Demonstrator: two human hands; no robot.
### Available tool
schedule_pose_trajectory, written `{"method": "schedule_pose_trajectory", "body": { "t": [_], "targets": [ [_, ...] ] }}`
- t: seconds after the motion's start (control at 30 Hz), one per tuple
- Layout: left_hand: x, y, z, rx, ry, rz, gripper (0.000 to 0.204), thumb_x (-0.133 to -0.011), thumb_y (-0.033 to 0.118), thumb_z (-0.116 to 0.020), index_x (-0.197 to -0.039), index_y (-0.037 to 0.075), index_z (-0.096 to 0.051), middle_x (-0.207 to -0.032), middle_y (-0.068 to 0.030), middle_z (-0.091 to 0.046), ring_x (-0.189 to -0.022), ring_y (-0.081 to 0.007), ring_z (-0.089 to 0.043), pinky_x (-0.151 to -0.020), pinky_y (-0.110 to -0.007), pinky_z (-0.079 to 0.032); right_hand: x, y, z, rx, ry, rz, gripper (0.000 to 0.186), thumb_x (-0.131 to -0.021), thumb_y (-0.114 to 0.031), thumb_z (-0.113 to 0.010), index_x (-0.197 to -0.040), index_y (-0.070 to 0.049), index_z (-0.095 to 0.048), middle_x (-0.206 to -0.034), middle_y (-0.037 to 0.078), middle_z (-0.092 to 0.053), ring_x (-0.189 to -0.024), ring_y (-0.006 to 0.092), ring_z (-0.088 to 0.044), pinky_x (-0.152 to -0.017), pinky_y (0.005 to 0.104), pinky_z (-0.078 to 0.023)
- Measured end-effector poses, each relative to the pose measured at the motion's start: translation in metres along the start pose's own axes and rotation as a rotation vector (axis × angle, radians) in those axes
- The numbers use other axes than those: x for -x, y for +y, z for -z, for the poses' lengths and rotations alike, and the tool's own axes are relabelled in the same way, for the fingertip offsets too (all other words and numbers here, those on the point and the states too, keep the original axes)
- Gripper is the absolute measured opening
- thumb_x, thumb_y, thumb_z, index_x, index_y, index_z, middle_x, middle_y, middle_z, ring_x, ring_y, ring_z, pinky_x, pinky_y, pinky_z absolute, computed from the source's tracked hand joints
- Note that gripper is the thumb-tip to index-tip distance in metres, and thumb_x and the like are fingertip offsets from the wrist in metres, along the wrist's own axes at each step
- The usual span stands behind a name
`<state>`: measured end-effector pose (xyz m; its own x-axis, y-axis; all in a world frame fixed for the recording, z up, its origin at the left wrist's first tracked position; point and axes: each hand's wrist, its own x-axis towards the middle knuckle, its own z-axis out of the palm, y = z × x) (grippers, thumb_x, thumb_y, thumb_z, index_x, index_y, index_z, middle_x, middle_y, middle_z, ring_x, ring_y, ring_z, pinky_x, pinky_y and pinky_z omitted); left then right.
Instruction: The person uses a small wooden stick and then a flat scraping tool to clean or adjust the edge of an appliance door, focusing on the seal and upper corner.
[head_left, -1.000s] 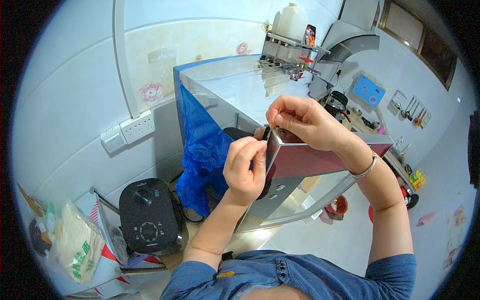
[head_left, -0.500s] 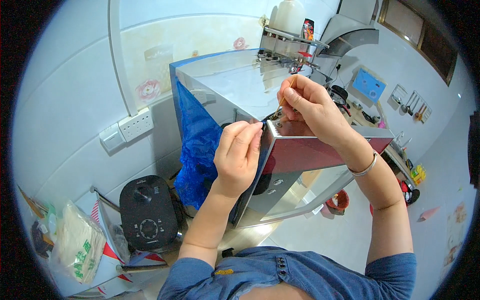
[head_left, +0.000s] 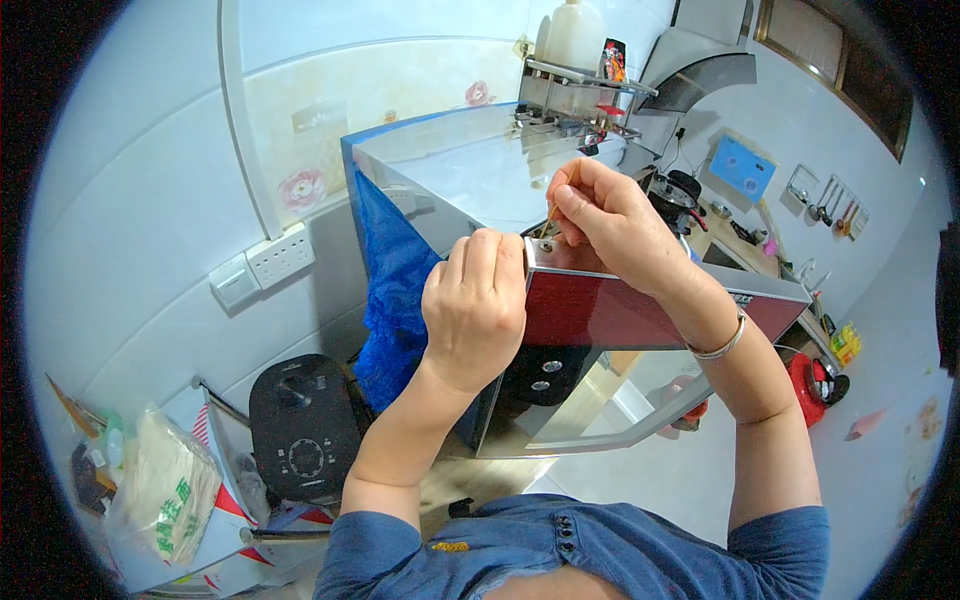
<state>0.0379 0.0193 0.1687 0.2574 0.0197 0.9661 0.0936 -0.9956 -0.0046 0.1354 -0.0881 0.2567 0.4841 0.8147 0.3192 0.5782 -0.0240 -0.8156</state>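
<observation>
A tall appliance with a shiny metal top (head_left: 450, 170) and a dark red front panel (head_left: 570, 312) stands before me. My left hand (head_left: 474, 305) is curled over the panel's left corner, its fingertips hidden behind the edge. Between the thumb and fingers of my right hand (head_left: 615, 222) is a thin wooden stick (head_left: 546, 226). The stick slants down, its lower end at a small round fitting (head_left: 545, 246) on the panel's top edge near the corner. Blue plastic film (head_left: 395, 290) hangs down the appliance's left side.
A black rounded kitchen appliance (head_left: 303, 430) stands at the lower left, beside a plastic-wrapped pack (head_left: 170, 490). A wall socket (head_left: 280, 255) is to the left. Behind the metal top is a rack (head_left: 575, 72) with a white jug; a counter lies at the right.
My left hand has moved from a pinch beside the corner to a curl over it. My right hand has shifted slightly left and down, with the stick's end at the fitting.
</observation>
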Motion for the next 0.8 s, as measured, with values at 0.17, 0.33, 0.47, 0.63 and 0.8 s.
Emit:
{"method": "schedule_pose_trajectory", "body": {
  "t": [0.17, 0.33, 0.47, 0.63, 0.8],
  "targets": [
    [-0.001, 0.000, 0.000, 0.194, 0.018, 0.059, 0.024, -0.063, -0.010, -0.053, -0.084, 0.000, -0.053, -0.081, -0.0128, -0.052, -0.073, -0.0314, -0.055, -0.064, -0.038, -0.045, 0.001, 0.005, -0.001, 0.031, 0.014, 0.046, 0.015, -0.097, -0.016, -0.045, -0.089, -0.003, -0.049, -0.070, -0.003, -0.044, -0.060, 0.0029, -0.040, -0.054, 0.0184, -0.042],
    [0.014, -0.002, -0.006, 0.302, 0.064, 0.072, 0.021, -0.066, -0.009, -0.055, -0.085, 0.001, -0.053, -0.081, -0.0119, -0.052, -0.073, -0.0297, -0.055, -0.063, -0.036, -0.045, 0.006, -0.004, -0.002, 0.015, 0.034, -0.043, 0.014, -0.096, -0.016, -0.046, -0.090, -0.003, -0.049, -0.072, -0.004, -0.045, -0.061, 0.0028, -0.040, -0.054, 0.0185, -0.043],
    [0.035, -0.002, -0.008, 0.524, 0.157, 0.148, 0.016, -0.076, -0.009, -0.058, -0.087, 0.000, -0.052, -0.086, -0.0130, -0.056, -0.076, -0.0287, -0.058, -0.068, -0.034, -0.048, 0.002, 0.010, -0.001, 0.016, 0.048, 0.084, 0.016, -0.094, -0.016, -0.049, -0.089, -0.001, -0.051, -0.072, 0.000, -0.051, -0.060, 0.0054, -0.046, -0.054, 0.0215, -0.044],
    [0.037, -0.009, -0.010, 0.777, 0.202, 0.315, 0.012, -0.081, -0.007, -0.058, -0.089, 0.000, -0.053, -0.092, -0.0140, -0.060, -0.081, -0.0269, -0.060, -0.072, -0.032, -0.049, 0.003, 0.007, -0.002, -0.063, 0.033, 0.075, 0.017, -0.092, -0.015, -0.050, -0.089, 0.001, -0.054, -0.071, 0.002, -0.055, -0.059, 0.0072, -0.050, -0.054, 0.0234, -0.043],
    [0.020, -0.013, -0.005, 0.589, 0.181, 0.137, 0.017, -0.077, -0.006, -0.065, -0.092, -0.001, -0.059, -0.091, -0.0132, -0.062, -0.080, -0.0217, -0.061, -0.073, -0.029, -0.049, 0.005, 0.004, -0.002, -0.063, 0.038, 0.033, 0.016, -0.092, -0.015, -0.050, -0.089, 0.001, -0.054, -0.071, 0.002, -0.054, -0.060, 0.0064, -0.049, -0.054, 0.0231, -0.043]
  ]
}}
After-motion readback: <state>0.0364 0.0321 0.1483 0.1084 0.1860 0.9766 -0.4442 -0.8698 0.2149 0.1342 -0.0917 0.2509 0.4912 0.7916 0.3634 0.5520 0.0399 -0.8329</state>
